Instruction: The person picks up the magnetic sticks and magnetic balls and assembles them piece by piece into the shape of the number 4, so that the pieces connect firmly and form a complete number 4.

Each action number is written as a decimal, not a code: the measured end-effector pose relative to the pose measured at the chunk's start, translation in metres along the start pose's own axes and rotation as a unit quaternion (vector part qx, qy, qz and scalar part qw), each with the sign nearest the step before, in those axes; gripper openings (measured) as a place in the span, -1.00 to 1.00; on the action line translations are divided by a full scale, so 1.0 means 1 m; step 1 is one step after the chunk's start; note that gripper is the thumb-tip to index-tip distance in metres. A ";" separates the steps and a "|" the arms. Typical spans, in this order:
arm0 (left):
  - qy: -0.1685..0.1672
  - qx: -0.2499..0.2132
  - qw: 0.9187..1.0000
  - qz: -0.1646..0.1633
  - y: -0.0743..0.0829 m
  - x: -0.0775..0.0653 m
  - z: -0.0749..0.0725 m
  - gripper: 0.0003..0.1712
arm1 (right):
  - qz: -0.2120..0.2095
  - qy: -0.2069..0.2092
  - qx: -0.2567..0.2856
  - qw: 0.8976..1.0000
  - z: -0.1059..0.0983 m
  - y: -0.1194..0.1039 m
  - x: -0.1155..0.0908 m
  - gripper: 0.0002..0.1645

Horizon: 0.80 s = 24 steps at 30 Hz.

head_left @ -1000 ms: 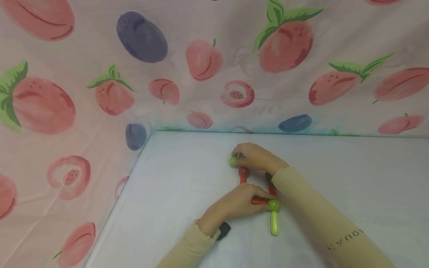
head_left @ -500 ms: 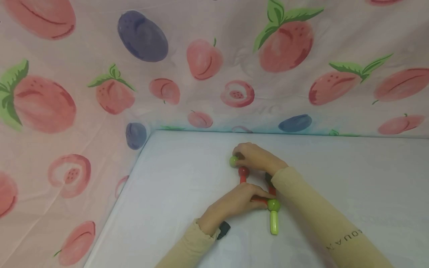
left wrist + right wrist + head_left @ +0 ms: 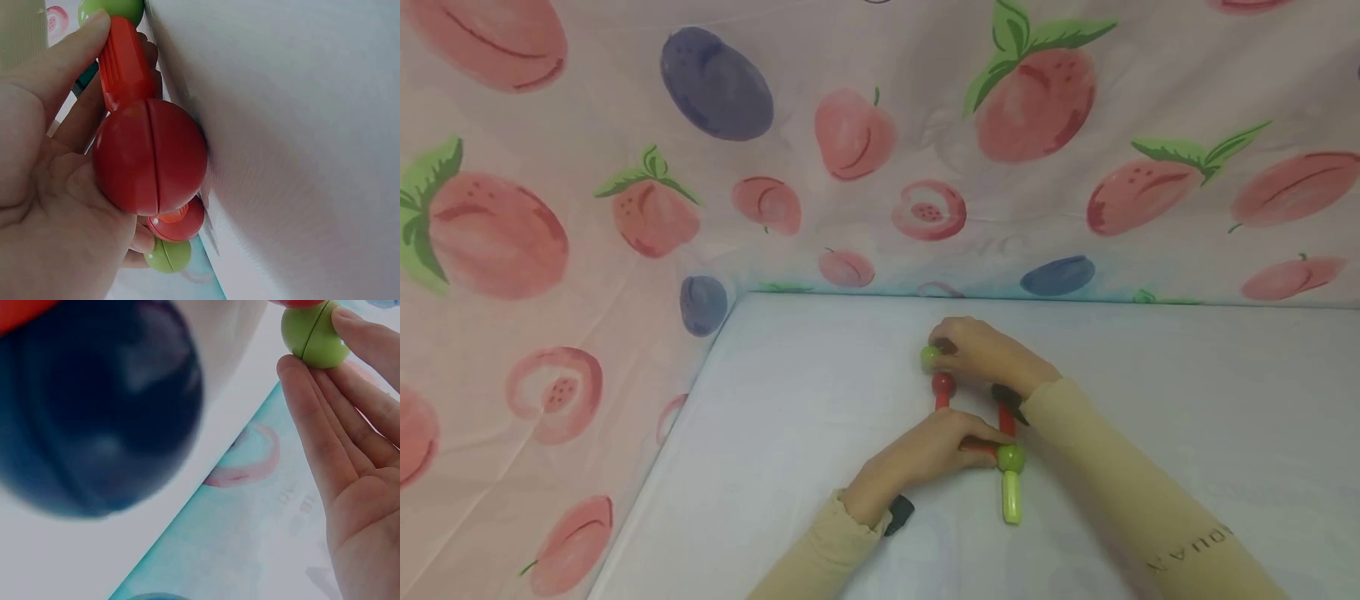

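My right hand (image 3: 988, 354) pinches a green ball (image 3: 930, 358) between thumb and fingertips, just beyond a red ball (image 3: 943, 384). In the right wrist view, the green ball (image 3: 315, 337) overlaps the red one at the top edge. My left hand (image 3: 932, 452) grips a red rod (image 3: 979, 448) of a ball-and-rod building toy. That rod (image 3: 128, 65) joins a second green ball (image 3: 115, 7) to a large red ball (image 3: 150, 156), the latter hidden under the hand in the head view. A yellow-green rod (image 3: 1012, 497) extends from the second green ball toward me.
Another red rod (image 3: 1007, 422) runs from the near green ball toward my right wrist. A dark blue ball (image 3: 106, 406) looms close in the right wrist view. The white table (image 3: 805, 392) meets a fruit-print cloth (image 3: 850, 208) at the back and left.
My right hand has shifted slightly to the right with the green ball. The left hand keeps its hold on the red rod in about the same place.
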<state>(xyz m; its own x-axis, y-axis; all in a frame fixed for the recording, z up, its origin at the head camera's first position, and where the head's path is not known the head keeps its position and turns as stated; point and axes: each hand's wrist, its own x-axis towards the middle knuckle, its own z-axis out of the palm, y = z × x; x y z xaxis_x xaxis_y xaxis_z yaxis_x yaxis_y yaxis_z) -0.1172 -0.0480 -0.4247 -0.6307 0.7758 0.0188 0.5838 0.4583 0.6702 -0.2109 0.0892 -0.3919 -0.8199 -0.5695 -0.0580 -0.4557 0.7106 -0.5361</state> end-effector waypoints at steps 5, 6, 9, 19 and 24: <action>0.002 0.002 1.000 -0.001 -0.001 0.000 0.000 -0.63 | -0.001 0.007 0.000 1.000 -0.003 0.003 -0.008 -0.64; 0.001 0.000 1.000 -0.003 0.000 0.000 -0.001 -0.63 | -0.002 0.007 0.000 1.000 -0.003 0.003 -0.009 -0.63; 0.001 -0.003 1.000 -0.011 0.000 0.000 -0.002 -0.63 | 0.001 0.007 0.007 1.000 -0.006 0.004 -0.014 -0.61; -0.001 -0.012 1.000 -0.026 -0.001 0.003 -0.003 -0.63 | -0.013 0.026 0.025 0.999 -0.013 0.009 -0.026 -0.63; 0.002 -0.008 0.999 -0.031 -0.002 0.005 -0.003 -0.64 | -0.018 0.040 0.029 0.999 -0.016 0.008 -0.034 -0.62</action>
<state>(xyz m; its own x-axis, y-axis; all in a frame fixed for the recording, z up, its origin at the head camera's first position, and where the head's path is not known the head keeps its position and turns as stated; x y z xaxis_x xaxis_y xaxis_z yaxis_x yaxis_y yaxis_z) -0.1234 -0.0464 -0.4236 -0.6673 0.7446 -0.0190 0.5357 0.4975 0.6823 -0.1923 0.1204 -0.3804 -0.8290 -0.5586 0.0288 -0.4671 0.6631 -0.5849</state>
